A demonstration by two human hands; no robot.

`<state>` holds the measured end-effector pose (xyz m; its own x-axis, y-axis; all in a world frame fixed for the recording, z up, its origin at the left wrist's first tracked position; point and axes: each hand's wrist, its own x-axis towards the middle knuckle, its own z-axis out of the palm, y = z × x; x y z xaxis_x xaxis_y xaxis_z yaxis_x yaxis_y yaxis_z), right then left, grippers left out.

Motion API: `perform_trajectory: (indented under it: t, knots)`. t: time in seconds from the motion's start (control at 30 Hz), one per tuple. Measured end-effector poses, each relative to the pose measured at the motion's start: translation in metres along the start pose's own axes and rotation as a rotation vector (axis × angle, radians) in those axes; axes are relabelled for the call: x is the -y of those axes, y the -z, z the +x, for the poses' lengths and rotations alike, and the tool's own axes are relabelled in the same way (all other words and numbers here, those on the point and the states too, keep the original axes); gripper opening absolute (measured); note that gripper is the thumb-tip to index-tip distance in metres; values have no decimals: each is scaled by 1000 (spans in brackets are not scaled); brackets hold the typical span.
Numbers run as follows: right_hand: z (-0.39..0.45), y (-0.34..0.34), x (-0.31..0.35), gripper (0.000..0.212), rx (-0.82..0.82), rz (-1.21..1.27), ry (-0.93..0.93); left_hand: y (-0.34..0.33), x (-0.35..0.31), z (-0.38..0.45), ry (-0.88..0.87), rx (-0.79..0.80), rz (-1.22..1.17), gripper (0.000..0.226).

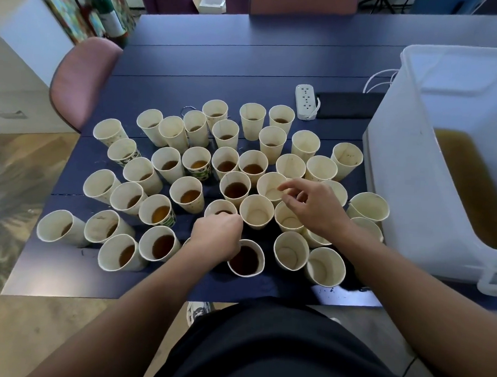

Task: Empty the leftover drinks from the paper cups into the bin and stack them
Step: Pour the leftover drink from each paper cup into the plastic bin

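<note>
Several cream paper cups stand on the dark blue table (247,60). Those on the left and in the middle hold brown drink, like the cup (236,187). Those on the near right are empty, like the cup (256,211). My left hand (215,236) is curled around the near side of a cup with drink (220,207), beside a full dark cup (245,259). My right hand (316,205) hovers over the empty cups with loosely bent fingers, its fingertips at the rim of an empty cup (270,186), holding nothing. A translucent white bin (412,181) at the right holds brown liquid (469,181).
A white power strip (305,102) and a flat black object (347,105) lie behind the cups, with white cable (379,78) beside the bin. A pink chair (81,78) stands at the table's left edge. Drops of liquid wet the near right table edge (336,294).
</note>
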<state>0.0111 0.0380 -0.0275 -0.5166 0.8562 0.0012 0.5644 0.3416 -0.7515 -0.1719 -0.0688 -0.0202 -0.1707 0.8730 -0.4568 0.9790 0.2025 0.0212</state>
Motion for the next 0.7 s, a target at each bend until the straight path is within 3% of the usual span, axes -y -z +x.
perform_trajectory:
  t: [0.23,0.33,0.53,0.63,0.7]
  knots:
    - [-11,8,0,19,95,52,-10,40,3,-2,-12,42,-99,15]
    - [-16,18,5,44,158,100,-10,67,0,0,-26,62,-228,19]
    - [-26,42,7,87,453,94,-3,125,-20,-2,-76,-39,-440,26]
    - [-33,50,13,94,410,160,18,147,-35,-3,-84,-116,-538,22]
    - [-36,54,24,88,234,259,35,158,-46,-3,-92,-161,-561,21]
